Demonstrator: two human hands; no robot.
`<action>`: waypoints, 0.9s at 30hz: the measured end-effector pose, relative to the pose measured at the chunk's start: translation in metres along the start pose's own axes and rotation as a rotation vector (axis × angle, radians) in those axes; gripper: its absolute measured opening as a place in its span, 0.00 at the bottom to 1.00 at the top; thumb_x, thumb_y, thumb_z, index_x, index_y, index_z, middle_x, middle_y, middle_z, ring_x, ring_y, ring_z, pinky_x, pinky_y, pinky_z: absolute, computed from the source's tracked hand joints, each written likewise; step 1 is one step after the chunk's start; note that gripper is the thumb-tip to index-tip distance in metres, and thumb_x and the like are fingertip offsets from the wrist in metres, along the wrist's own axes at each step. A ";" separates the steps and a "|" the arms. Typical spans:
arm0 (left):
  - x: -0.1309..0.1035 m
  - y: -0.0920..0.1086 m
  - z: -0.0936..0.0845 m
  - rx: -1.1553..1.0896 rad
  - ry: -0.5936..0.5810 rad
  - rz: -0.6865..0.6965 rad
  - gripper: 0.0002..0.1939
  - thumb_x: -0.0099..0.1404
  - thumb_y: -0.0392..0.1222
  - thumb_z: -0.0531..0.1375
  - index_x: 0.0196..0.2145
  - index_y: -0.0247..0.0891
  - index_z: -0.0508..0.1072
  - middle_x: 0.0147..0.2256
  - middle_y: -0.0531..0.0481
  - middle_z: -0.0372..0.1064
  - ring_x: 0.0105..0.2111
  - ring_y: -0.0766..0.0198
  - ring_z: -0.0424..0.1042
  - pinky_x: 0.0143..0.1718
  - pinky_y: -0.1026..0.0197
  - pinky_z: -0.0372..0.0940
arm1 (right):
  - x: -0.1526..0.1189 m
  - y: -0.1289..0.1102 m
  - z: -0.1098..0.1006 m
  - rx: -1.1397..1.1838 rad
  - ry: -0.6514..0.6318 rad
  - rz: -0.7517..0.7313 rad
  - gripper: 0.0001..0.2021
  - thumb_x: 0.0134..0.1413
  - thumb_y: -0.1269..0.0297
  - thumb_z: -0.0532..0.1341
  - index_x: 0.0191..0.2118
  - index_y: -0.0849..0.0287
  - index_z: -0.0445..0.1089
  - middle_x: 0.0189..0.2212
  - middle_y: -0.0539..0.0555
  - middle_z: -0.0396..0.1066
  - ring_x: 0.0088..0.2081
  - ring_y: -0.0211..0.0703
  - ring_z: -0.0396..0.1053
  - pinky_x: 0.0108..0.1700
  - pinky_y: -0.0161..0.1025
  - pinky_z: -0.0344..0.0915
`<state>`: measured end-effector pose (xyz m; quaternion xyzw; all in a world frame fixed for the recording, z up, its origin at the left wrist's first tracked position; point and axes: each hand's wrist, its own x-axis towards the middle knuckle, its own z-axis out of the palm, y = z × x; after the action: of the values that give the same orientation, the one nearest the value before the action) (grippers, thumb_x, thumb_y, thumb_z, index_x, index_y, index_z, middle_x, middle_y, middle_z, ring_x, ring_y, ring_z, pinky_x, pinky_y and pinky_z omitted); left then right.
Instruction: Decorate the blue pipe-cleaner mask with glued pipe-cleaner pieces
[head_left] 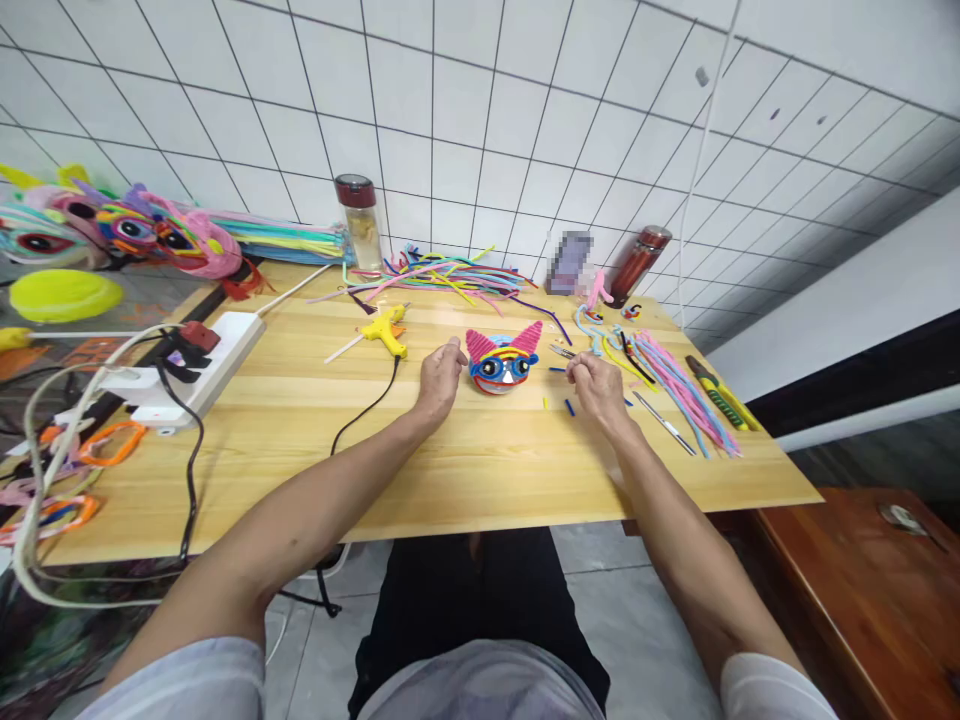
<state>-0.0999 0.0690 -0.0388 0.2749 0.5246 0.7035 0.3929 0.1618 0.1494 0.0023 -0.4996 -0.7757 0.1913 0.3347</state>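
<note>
Near the middle of the wooden table (465,460) sits a small figure (502,367) with pink pointed ears, blue-rimmed eyes and yellow and red bands. Just left of it, my left hand (441,378) rests with its fingers curled and pressed together; whatever they may hold is hidden. To the figure's right, my right hand (596,384) is closed in a pinch beside the tip of some metal scissors or tweezers (561,351). What the right fingers grip is too small to make out. Short blue pieces (570,408) lie by the right hand.
A yellow glue gun (386,330) and white power strip (206,370) are at left, with cables. Pipe cleaners (442,277) lie at the back, more (686,390) at right by a craft knife (665,423) and cutter (720,392). Two bottles (360,225) (639,265) stand behind.
</note>
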 end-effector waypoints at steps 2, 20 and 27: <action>0.001 -0.001 0.000 0.013 0.002 0.010 0.25 0.71 0.59 0.60 0.24 0.39 0.66 0.15 0.62 0.45 0.15 0.72 0.44 0.18 0.66 0.42 | 0.008 0.002 0.009 -0.039 0.055 0.009 0.13 0.53 0.62 0.53 0.26 0.54 0.74 0.23 0.51 0.74 0.30 0.47 0.71 0.38 0.41 0.62; -0.002 0.002 0.001 -0.005 -0.023 -0.002 0.22 0.74 0.54 0.57 0.25 0.39 0.65 0.15 0.61 0.46 0.14 0.73 0.43 0.16 0.68 0.40 | 0.001 0.029 0.019 0.050 0.052 0.087 0.11 0.55 0.56 0.63 0.34 0.57 0.78 0.25 0.50 0.75 0.28 0.43 0.69 0.36 0.39 0.62; 0.000 0.001 0.000 -0.039 -0.020 -0.001 0.25 0.74 0.56 0.58 0.24 0.40 0.63 0.14 0.61 0.45 0.13 0.73 0.42 0.15 0.68 0.39 | 0.001 0.025 0.000 0.092 0.163 0.101 0.12 0.57 0.54 0.60 0.32 0.57 0.76 0.25 0.49 0.73 0.29 0.42 0.68 0.37 0.38 0.63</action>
<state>-0.1001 0.0687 -0.0381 0.2741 0.5069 0.7106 0.4038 0.1773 0.1604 -0.0133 -0.5359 -0.7104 0.2021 0.4090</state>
